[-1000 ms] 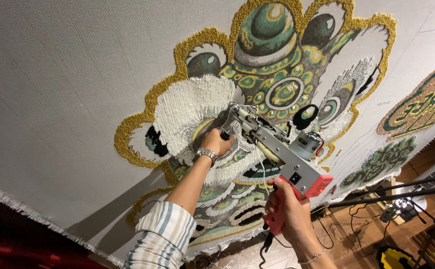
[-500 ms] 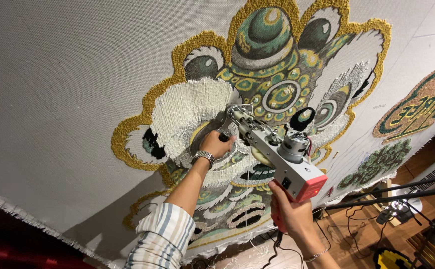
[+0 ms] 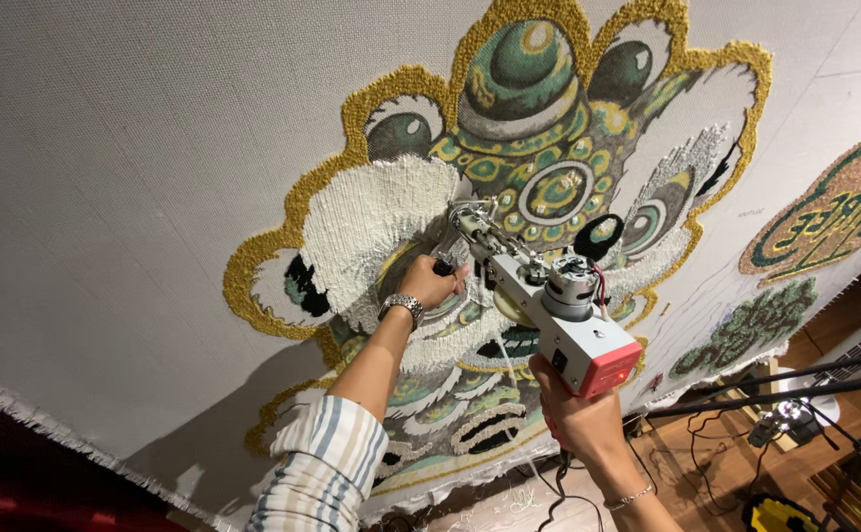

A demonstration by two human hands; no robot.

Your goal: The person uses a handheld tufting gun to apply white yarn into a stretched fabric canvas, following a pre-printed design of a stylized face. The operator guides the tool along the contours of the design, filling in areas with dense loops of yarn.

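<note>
Tufting gun long axis diagonal, needle end up-left into cloth; left hand clenches front handle, right hand rear grip.

No packages, signs or screens show. The only candidate is a small dark rectangular patch on the white tool body, lower centre of the frame, possibly a label, too small to tell.
</note>
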